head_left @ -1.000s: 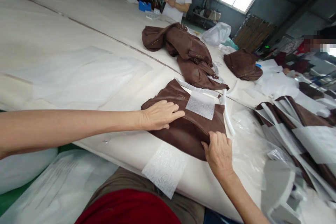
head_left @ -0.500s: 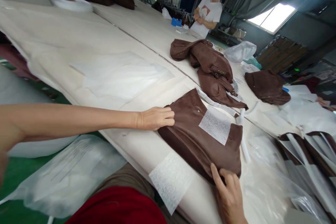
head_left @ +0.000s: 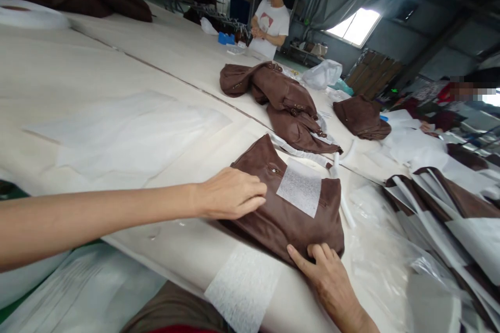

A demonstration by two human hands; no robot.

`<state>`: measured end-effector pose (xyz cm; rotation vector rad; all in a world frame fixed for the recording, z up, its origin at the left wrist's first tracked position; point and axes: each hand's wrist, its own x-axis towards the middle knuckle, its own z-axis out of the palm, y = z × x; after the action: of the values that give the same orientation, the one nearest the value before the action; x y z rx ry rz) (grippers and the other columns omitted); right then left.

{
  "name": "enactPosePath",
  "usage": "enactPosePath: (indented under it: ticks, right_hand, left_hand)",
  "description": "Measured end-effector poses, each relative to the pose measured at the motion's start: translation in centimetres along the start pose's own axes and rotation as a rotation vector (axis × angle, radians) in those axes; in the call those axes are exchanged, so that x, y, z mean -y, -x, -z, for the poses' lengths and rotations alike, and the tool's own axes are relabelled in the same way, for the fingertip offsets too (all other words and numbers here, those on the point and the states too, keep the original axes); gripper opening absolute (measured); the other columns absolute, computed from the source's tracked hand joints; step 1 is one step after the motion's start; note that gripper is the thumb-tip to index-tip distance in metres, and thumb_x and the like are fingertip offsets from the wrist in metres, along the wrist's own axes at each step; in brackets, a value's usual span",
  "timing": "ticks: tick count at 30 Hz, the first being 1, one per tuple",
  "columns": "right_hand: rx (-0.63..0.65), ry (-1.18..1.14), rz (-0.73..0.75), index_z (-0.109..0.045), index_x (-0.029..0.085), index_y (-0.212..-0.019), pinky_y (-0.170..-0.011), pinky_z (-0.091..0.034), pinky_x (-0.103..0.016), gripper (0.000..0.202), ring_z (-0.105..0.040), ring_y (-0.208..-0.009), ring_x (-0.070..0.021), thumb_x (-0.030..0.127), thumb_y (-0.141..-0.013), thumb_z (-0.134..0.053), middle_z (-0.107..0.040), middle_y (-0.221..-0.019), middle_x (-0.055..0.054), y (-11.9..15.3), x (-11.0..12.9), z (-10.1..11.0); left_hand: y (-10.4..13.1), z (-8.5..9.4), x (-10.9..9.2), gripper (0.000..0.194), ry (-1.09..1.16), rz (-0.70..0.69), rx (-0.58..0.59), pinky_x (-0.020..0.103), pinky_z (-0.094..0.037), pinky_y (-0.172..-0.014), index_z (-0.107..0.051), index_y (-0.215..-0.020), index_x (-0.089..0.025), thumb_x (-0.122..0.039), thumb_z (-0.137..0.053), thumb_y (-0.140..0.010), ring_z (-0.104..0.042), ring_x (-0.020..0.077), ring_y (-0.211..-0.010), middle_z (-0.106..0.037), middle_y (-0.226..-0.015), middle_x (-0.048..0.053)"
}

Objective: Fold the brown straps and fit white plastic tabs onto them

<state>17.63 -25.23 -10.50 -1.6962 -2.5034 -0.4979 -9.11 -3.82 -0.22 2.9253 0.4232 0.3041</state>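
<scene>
A brown leather-like bag (head_left: 297, 229) lies flat on the pale table, with a white foam sheet (head_left: 300, 187) over its upper part and a small metal fitting near its top left. My left hand (head_left: 234, 193) is over the bag's left side, its fingers curled together; whether they pinch any material is hidden. At the bag's lower right edge, my right hand (head_left: 326, 270) rests with its fingers apart and the index finger stretched out on the bag. Another foam sheet (head_left: 244, 286) hangs over the near table edge.
More brown bags (head_left: 289, 99) lie beyond, and a brown bundle (head_left: 361, 117) is farther right. White-lined brown pieces (head_left: 441, 218) and clear plastic (head_left: 378, 250) are at right. A person (head_left: 269, 23) stands across the table (head_left: 156, 83).
My left hand has moved from the bag's left edge inward over its surface. My right hand stays at the lower edge. The camera view has shifted to the right.
</scene>
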Motion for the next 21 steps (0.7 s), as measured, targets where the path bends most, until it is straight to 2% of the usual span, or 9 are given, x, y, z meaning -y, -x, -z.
enactPosePath:
  ticks: [1,3,5,7,10,13,15,17,21]
  right_hand:
    - [0.005,-0.002,-0.007,-0.046,0.037,-0.146,-0.069,-0.042,-0.03,0.068,-0.049,-0.076,-0.0186,0.006,-0.086,-0.049,-0.055,-0.089,-0.005,0.0,0.1,-0.1]
    - [0.0,-0.02,-0.015,-0.047,0.037,-0.145,-0.069,-0.043,-0.03,0.068,-0.05,-0.077,-0.0184,0.007,-0.085,-0.051,-0.056,-0.091,-0.005,0.1,0.2,-0.1]
    - [-0.008,-0.065,-0.014,-0.051,0.035,-0.143,-0.068,-0.044,-0.03,0.064,-0.052,-0.077,-0.0186,0.011,-0.083,-0.053,-0.058,-0.092,-0.006,0.2,0.4,0.3]
    - [-0.001,-0.14,-0.014,-0.059,0.032,-0.135,-0.064,-0.046,-0.03,0.057,-0.055,-0.075,-0.0186,0.015,-0.081,-0.056,-0.06,-0.089,-0.005,0.0,0.5,1.5]
    - [-0.075,-0.178,0.006,-0.067,0.027,-0.121,-0.064,-0.048,-0.029,0.044,-0.06,-0.078,-0.0188,0.014,-0.08,-0.058,-0.065,-0.086,-0.004,-1.9,0.6,4.1]
    - [-0.266,-0.021,0.094,-0.063,0.027,-0.128,-0.093,-0.048,-0.043,0.046,-0.06,-0.11,-0.0278,0.019,-0.083,-0.063,-0.069,-0.114,-0.009,-5.1,0.2,4.9]
    - [-0.347,0.049,0.115,-0.059,0.028,-0.133,-0.101,-0.041,-0.054,0.048,-0.055,-0.122,-0.0343,0.032,-0.085,-0.064,-0.065,-0.128,-0.011,-7.1,-0.1,3.0]
    - [-0.363,0.059,0.122,-0.062,0.025,-0.13,-0.096,-0.041,-0.056,0.046,-0.058,-0.118,-0.0362,0.043,-0.088,-0.059,-0.066,-0.128,-0.013,-8.2,-0.3,-0.6]
    - [-0.398,0.131,0.123,-0.067,0.028,-0.122,-0.087,-0.041,-0.062,0.036,-0.065,-0.104,-0.039,0.041,-0.094,-0.049,-0.07,-0.119,-0.014,-8.0,0.2,-8.5]
  left_hand:
    - [-0.8,-1.0,-0.2,0.02,-0.002,-0.071,-0.067,0.032,-0.049,-0.085,-0.066,-0.104,-0.022,-0.032,-0.051,-0.097,-0.066,0.0206,-0.093,-0.071,-0.101,0.006]
    - [-1.8,-3.9,-0.1,0.04,-0.013,-0.237,-0.1,0.045,-0.034,-0.113,-0.057,-0.132,-0.025,-0.04,-0.058,-0.095,-0.051,0.0273,-0.131,-0.058,-0.139,0.011]
    - [-2.0,-6.7,0.7,0.057,-0.024,-0.299,-0.053,0.053,-0.02,-0.12,-0.046,-0.144,-0.029,-0.047,-0.061,-0.092,-0.035,0.0293,-0.144,-0.043,-0.154,0.01]
    - [-1.6,-8.5,1.7,0.062,-0.025,-0.291,-0.027,0.056,-0.016,-0.122,-0.041,-0.148,-0.031,-0.049,-0.06,-0.092,-0.03,0.0293,-0.147,-0.037,-0.158,0.009]
    - [-1.2,-9.3,2.6,0.064,-0.024,-0.283,-0.03,0.058,-0.013,-0.122,-0.037,-0.15,-0.03,-0.048,-0.059,-0.093,-0.028,0.0305,-0.148,-0.034,-0.159,0.008]
    - [-1.2,-9.1,2.7,0.066,-0.019,-0.272,-0.017,0.06,-0.012,-0.122,-0.035,-0.151,-0.029,-0.046,-0.06,-0.092,-0.026,0.0314,-0.149,-0.031,-0.16,0.009]
    - [-1.2,-9.1,2.5,0.066,0.001,-0.273,-0.019,0.06,-0.014,-0.122,-0.035,-0.151,-0.028,-0.049,-0.058,-0.093,-0.025,0.0309,-0.149,-0.031,-0.16,0.008]
    - [-0.9,-9.3,2.4,0.062,0.011,-0.269,-0.033,0.063,-0.015,-0.122,-0.036,-0.15,-0.028,-0.051,-0.052,-0.095,-0.024,0.0297,-0.15,-0.031,-0.16,0.006]
    - [0.9,-9.6,2.7,0.064,-0.051,-0.118,-0.077,0.074,-0.016,-0.116,-0.033,-0.151,-0.034,-0.055,-0.052,-0.094,-0.024,0.0346,-0.149,-0.03,-0.161,0.003]
